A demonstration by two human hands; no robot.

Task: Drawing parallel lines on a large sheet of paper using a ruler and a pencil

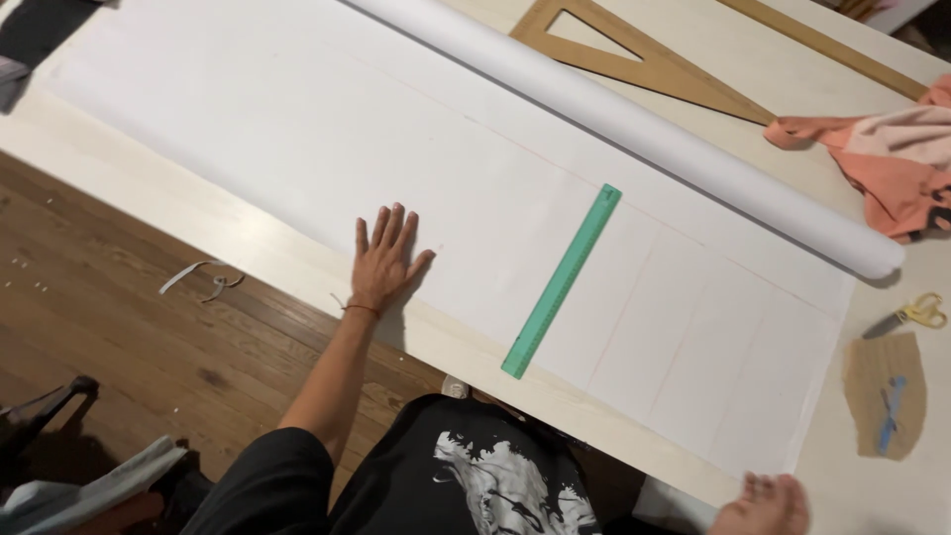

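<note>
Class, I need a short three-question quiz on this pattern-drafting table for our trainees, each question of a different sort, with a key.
1. True or false: the left hand lies flat on the white paper.
2. Which thing lies across the paper to the right of that hand? A) yellow-handled scissors B) green ruler C) wooden triangle
3. Fill in: beyond the flat sheet lies the paper ____, still wound up.

Key: 1 true; 2 B; 3 roll. The right hand shows only partly at the table edge, holding nothing visible.
</note>
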